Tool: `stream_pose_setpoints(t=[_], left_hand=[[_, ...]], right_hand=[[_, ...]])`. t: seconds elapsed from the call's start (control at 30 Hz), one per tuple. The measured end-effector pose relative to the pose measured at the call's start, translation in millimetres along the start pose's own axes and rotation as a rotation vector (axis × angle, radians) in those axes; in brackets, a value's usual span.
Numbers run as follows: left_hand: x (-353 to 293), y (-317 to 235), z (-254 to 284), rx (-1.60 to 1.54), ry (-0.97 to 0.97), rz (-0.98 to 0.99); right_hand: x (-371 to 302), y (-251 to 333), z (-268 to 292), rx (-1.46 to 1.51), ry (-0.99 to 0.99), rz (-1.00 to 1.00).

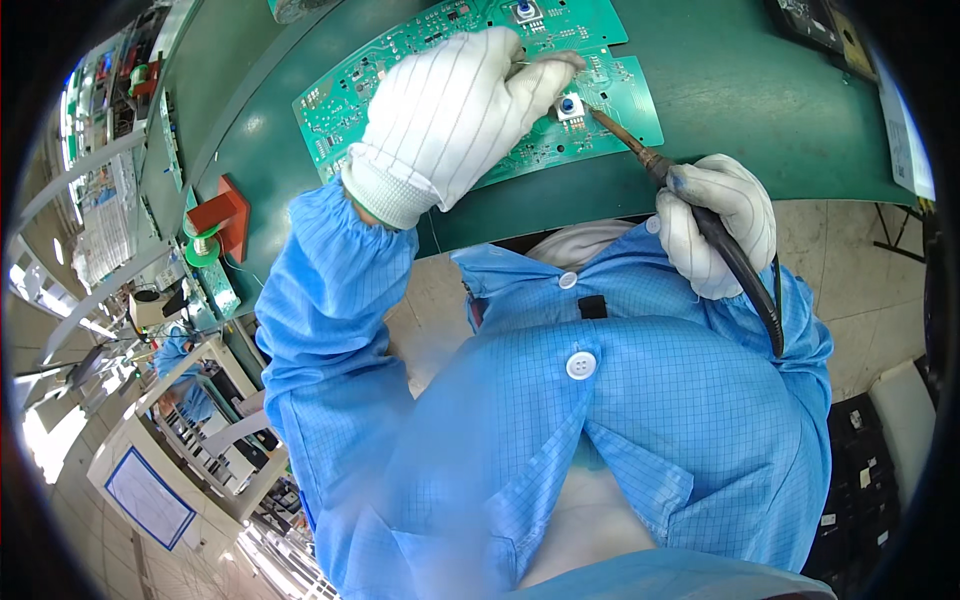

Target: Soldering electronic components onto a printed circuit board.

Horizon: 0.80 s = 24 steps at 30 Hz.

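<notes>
A green circuit board [400,60] lies on the dark green bench mat [730,100]. My left hand [450,110], in a white striped glove, rests on the board and pinches a thin solder wire [522,64] between its fingertips. My right hand [722,222], also gloved, grips a soldering iron [640,150] whose black cable runs down over my blue coat. The iron's tip points at a small white component with a blue centre [569,105] on the board, just right of my left fingers. A second such component [523,11] sits at the board's top edge.
A red holder with a green solder spool [213,230] stands at the bench's left edge. Dark trays [815,22] sit at the far right of the bench. Another person in a blue coat [185,375] works at lower left. A black bin [860,490] stands on the floor to the right.
</notes>
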State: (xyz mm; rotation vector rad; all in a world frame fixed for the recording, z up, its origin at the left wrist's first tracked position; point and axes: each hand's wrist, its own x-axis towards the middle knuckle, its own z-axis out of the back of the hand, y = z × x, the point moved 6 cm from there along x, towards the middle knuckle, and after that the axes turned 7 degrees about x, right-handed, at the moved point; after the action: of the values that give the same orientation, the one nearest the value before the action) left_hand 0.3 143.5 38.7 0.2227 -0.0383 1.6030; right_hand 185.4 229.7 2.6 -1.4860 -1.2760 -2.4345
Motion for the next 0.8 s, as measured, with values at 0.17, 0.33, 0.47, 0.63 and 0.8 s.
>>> stream_pose_setpoints(t=[0.17,0.33,0.47,0.63,0.8], left_hand=[[-5.2,0.8,-16.8,-0.017,0.081,0.079],[-4.7,8.6,-19.8,-0.158,0.325,0.326],[-7.9,7.8,-17.1,-0.185,0.206,0.345],[-11.1,2.4,-22.8,0.010,0.056,0.214],[-24.4,-4.0,-5.4,0.114,-0.227,0.053]], right_hand=[[-2.1,5.6,0.5,-0.071,-0.017,0.015],[-9.0,6.7,4.9,-0.025,0.016,-0.036],[-14.3,6.1,6.3,-0.003,-0.011,-0.034],[-7.3,2.5,5.2,-0.076,-0.030,-0.156],[10.0,30.0,5.3,-0.179,0.058,-0.117]])
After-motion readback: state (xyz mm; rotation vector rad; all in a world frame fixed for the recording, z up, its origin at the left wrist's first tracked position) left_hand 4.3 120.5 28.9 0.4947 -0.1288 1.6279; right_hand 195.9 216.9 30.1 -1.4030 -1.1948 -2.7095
